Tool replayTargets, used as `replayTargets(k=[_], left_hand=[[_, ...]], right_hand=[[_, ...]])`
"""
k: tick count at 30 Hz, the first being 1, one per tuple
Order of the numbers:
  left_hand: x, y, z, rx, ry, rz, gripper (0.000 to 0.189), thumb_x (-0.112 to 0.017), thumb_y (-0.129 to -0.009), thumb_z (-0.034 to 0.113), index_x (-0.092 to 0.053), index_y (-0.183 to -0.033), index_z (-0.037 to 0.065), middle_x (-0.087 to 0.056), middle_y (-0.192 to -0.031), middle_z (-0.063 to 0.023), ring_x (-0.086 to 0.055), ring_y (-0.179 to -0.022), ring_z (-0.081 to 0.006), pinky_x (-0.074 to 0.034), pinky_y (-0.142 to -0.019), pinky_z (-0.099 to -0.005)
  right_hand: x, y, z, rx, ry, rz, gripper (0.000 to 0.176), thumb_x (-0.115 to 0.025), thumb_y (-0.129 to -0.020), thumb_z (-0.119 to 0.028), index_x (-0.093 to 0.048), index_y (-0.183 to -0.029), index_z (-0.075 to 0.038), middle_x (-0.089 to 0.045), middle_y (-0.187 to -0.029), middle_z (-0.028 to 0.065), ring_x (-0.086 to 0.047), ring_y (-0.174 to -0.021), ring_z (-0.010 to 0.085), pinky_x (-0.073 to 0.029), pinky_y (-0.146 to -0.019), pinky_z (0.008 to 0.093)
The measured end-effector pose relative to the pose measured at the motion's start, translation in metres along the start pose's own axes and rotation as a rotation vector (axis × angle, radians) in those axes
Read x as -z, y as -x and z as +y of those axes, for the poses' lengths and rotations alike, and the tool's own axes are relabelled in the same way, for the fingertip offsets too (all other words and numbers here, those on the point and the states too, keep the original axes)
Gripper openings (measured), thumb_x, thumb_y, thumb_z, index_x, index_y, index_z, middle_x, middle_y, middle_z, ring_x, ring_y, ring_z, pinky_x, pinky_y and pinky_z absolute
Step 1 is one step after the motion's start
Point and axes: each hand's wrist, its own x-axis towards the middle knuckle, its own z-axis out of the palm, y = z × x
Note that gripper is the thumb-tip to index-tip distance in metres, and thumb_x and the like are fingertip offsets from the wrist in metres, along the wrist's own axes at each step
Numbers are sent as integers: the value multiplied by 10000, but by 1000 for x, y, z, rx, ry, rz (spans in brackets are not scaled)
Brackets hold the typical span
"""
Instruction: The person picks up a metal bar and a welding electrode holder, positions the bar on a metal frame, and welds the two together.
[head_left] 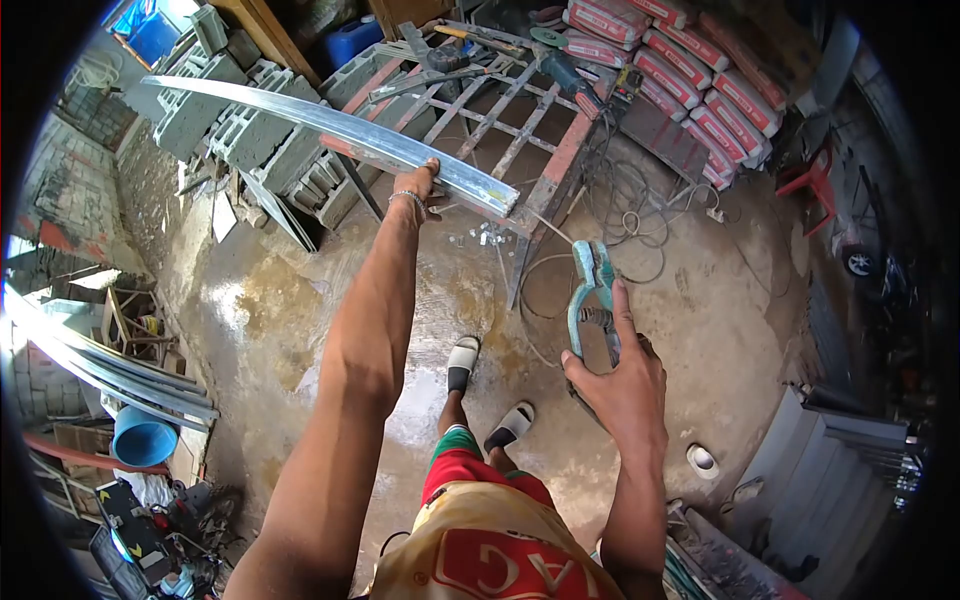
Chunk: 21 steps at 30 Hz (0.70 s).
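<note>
A long shiny galvanized metal channel lies slanting across the near side of a rusty steel frame of welded bars. My left hand is closed around the channel's near edge, not far from its right end. In my right hand is a teal spring-loaded welding ground clamp, held by its handles over the floor. My thumb and fingers are on opposite sides of the handles. The clamp's jaws point toward the frame and touch nothing that I can see.
An angle grinder and a hammer rest on the frame. Loose cables coil on the floor beside its leg. Stacked red-and-white bags stand behind right, concrete blocks left. A blue basin and a loose slipper are nearer.
</note>
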Motion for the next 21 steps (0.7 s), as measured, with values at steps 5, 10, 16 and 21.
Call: replayTargets(k=[5, 10, 16, 21], left_hand=[[1, -1, 0, 6, -12, -18, 545, -652, -912, 415, -559, -1248, -3, -620, -1216, -196, -661, -993, -437, -374, -914, -760], [0, 4, 4, -6, -27, -76, 650, -604, -925, 480, -475, -1342, -2, -514, -1373, -211, -594, -1141, -445, -333, -972, -756], [1, 5, -2, 1, -24, -67, 650, -608, -924, 483, -474, -1347, 8, -491, -1394, -216, -587, -1151, -448, -306, -979, -770], [2, -7, 0, 32, -38, -57, 661, -608, -926, 482, -458, -1367, 14, -489, -1393, -227, -588, -1148, -449, -293, -976, -780]], right_hand=[[6, 3, 1, 76, -38, 54, 944, -773, -725, -238, -288, -1535, -227, -660, -1118, 247, -643, -1022, 415, -504, -902, 455], [20, -8, -3, 90, 109, 0, 935, -757, -737, -302, -277, -1537, -247, -666, -1010, 250, -654, -938, 420, -516, -842, 478], [46, -19, -23, 71, 153, -77, 922, -748, -723, -321, -307, -1529, -237, -669, -988, 253, -662, -916, 419, -516, -842, 471], [62, -23, -27, 131, 198, -38, 883, -735, -741, -349, -335, -1518, -227, -675, -970, 262, -662, -928, 433, -518, -844, 481]])
